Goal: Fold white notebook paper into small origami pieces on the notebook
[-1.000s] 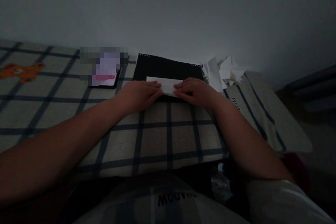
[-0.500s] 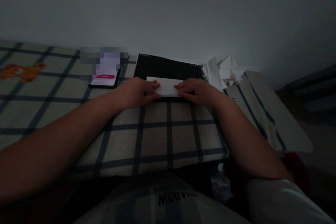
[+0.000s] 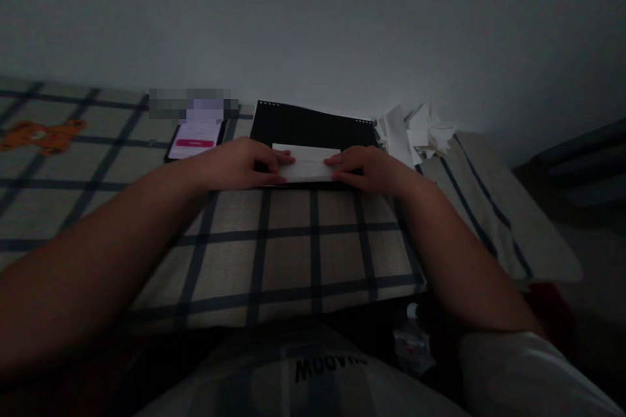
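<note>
A folded strip of white paper [image 3: 309, 168] lies across the near part of a black notebook [image 3: 313, 125], with crease lines running along its length. At its left end, my left hand [image 3: 244, 163] has thumb and fingers closed on the paper. My right hand [image 3: 369, 166] grips the right end in the same way, its thumb at the near edge and its fingers on top. Holes show at the notebook's far corners, while both hands hide parts of its sides.
Left of the notebook lies a lit phone [image 3: 195, 140], partly blurred out. Torn white paper pieces [image 3: 430, 133] lie to the right, near the wall [image 3: 313, 26]. A checked cloth [image 3: 288, 260] with an orange bear figure [image 3: 44, 137] covers the table. Below its edge is a plastic bottle [image 3: 412, 339].
My left hand has shifted slightly left along the paper, showing more of its left end and covering the phone's lower edge. My right hand has stayed nearly still.
</note>
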{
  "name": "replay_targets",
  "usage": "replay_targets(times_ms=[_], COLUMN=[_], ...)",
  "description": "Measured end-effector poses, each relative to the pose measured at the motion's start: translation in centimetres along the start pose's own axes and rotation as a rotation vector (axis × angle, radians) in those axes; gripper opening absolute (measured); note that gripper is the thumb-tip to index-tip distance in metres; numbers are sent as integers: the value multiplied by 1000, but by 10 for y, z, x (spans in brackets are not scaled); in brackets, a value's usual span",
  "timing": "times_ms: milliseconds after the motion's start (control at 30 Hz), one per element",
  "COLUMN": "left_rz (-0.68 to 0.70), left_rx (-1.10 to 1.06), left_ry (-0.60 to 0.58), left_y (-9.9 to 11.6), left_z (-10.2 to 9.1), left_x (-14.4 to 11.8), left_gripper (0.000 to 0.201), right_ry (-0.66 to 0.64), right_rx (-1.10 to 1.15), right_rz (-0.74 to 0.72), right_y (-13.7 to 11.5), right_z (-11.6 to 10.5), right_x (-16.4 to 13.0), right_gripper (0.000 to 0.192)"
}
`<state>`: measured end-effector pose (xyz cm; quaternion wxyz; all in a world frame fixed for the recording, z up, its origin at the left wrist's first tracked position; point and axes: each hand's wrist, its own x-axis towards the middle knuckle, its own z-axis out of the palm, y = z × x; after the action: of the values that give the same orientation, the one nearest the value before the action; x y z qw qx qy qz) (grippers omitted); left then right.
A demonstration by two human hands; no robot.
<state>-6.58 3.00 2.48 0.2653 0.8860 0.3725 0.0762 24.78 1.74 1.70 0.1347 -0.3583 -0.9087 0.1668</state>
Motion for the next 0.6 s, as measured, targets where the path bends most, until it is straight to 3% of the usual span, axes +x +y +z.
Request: replay_targets(times_ms=[233, 433, 600], left_rz=[-137, -141, -124], left_rx=[186, 376, 434], left_ry=[231, 235, 246], left_y=[18, 34, 32], left_z=[17, 29, 33], left_x=[5, 4, 7], left_gripper=[45, 44, 42], right_ry=[79, 125, 179], right_rx=[2, -30, -66], right_rz=[89, 78, 93], right_y=[-3, -2, 0], right_z=[5, 12, 18], right_x=[5, 10, 13], right_gripper=[26, 21, 17])
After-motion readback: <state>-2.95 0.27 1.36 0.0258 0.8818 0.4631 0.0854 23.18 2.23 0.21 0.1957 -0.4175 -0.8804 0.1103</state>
